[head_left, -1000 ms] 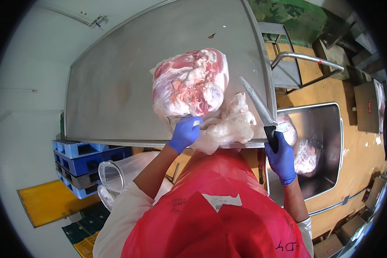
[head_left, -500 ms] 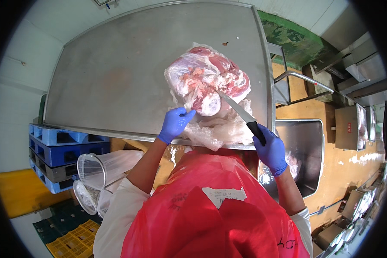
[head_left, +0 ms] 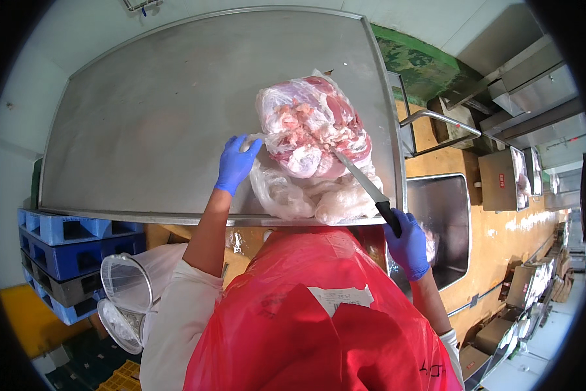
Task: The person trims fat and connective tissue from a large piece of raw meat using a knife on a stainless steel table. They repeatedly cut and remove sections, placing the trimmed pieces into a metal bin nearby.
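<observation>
Stainless-steel tabletop (head_left: 149, 130) with a low raised rim, seen from above in a white-walled workroom with an orange floor (head_left: 495, 228). On its right-hand part, close to the near edge, sits a large cut of raw meat (head_left: 312, 120), red with white fat. Clear plastic wrap (head_left: 283, 199) clings to the meat and lies bunched below it, along the near edge. The person wears a red plastic apron (head_left: 286, 306) over white sleeves.

The left hand (head_left: 239, 156), in a blue glove, is just left of the meat, thumb and fingers pinching a fold of the wrap. The right hand (head_left: 407, 244), also blue-gloved, is closed around the black handle of a long straight knife (head_left: 364, 179). Its blade slants up and left, the tip at the meat's lower right; whether it cuts in cannot be told.

Right of the tabletop, a deep metal tub (head_left: 450, 202) holds something pinkish, partly hidden by the right hand. Beyond are a tubular metal handle (head_left: 439, 114) and cardboard boxes (head_left: 498, 179). At left, blue and grey pallets (head_left: 78, 251) are stacked.
</observation>
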{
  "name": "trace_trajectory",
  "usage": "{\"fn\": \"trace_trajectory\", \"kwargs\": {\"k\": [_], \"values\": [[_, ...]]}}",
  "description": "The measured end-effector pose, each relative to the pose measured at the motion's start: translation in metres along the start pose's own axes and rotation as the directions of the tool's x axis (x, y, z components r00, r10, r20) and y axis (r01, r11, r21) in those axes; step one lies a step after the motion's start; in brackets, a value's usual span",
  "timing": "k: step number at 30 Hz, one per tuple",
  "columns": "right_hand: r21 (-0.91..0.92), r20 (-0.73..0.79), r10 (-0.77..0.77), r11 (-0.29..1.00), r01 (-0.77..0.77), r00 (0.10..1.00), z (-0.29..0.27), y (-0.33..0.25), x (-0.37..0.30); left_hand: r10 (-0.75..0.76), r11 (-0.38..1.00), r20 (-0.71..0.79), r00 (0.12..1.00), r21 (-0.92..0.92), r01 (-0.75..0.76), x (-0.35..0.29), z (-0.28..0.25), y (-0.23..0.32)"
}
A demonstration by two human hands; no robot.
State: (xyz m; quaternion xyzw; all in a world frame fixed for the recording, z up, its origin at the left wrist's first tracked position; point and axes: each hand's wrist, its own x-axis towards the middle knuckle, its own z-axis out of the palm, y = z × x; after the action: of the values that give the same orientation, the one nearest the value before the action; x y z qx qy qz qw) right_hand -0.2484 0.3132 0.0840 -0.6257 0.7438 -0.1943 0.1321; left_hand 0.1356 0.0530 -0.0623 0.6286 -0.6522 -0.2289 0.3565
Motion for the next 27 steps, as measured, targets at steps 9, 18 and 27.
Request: {"fn": "trace_trajectory", "kwargs": {"k": [9,18,27], "values": [[0.173,-0.016,0.228,0.96,-0.222,0.973,-0.039,-0.039,-0.012,-0.007,0.966,-0.188,0.982,-0.254,-0.042,-0.016,0.053,0.087],[0.026,-0.039,0.113,0.993,-0.112,0.993,-0.058,-0.031,0.049,0.057,0.972,-0.241,0.969,-0.207,-0.109,-0.013,0.091,0.078],[-0.005,0.193,-0.165,0.986,0.169,0.967,-0.082,-0.004,0.105,0.254,0.947,0.079,0.964,-0.221,-0.232,0.087,0.065,0.034]]}}
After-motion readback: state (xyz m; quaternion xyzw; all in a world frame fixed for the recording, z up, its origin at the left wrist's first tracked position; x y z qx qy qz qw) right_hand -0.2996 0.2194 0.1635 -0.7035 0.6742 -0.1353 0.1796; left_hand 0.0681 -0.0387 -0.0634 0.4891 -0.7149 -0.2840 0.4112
